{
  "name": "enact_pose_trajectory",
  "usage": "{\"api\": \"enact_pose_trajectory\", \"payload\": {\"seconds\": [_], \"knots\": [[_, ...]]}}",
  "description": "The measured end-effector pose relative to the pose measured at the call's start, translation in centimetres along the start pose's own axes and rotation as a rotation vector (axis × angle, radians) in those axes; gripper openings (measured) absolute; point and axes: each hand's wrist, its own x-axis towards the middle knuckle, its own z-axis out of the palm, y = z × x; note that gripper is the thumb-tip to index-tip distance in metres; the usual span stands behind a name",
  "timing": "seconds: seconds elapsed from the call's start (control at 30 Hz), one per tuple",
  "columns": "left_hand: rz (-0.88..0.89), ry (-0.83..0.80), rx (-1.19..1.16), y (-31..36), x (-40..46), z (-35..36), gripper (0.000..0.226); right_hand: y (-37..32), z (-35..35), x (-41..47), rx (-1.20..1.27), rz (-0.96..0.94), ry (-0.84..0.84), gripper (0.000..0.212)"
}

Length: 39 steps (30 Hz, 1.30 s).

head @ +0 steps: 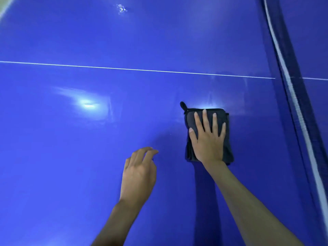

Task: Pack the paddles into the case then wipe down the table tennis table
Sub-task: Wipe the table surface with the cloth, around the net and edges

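Head view: wiping step under way.
Right hand point(208, 139): fingers flat, pressing the folded dark cloth point(221, 118) on the blue surface point(124, 121), near the net point(291, 89).
Left hand point(140, 172): relaxed, empty.
Paddles, case: unseen.
Next: probably sweep toward unwiped areas.

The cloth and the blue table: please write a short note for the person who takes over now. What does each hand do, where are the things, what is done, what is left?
Right hand: flat, fingers spread, pressing the folded dark cloth onto the blue table, close to the net.
Left hand: holds nothing, fingers loosely curled, just above the table.
Paddles and case: not in view, so packing cannot be confirmed.
Done: wiping is under way; faint streaks show near the cloth.
Left: likely the rest of this half, past the white line.
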Motion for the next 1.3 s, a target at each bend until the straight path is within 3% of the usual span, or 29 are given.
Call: {"api": "enact_pose_trajectory", "payload": {"seconds": [0.37, 0.53, 0.77, 1.0, 1.3], "knots": [[-0.171, 0.081, 0.003, -16.3, 0.2, -8.8, 0.038, -26.6, 3.1, 2.1, 0.06, -0.089, 0.002, 0.063], [-0.219, 0.086, -0.011, -20.1, 0.8, -10.1, 0.036, -32.7, 4.1, 5.1, 0.08, -0.056, 0.033, 0.064], [-0.176, 0.014, -0.005, -21.3, 2.1, -9.2, 0.034, -32.2, 4.4, 10.0, 0.096, -0.152, 0.074, 0.064], [-0.125, 0.009, 0.001, -18.3, 3.3, -7.7, 0.032, -29.4, 4.1, 10.2, 0.156, -0.168, 0.087, 0.062], [-0.112, 0.014, -0.065, -8.6, 4.1, -2.3, 0.027, -15.2, 2.0, 9.1, 0.093, -0.067, 0.084, 0.061]]}}
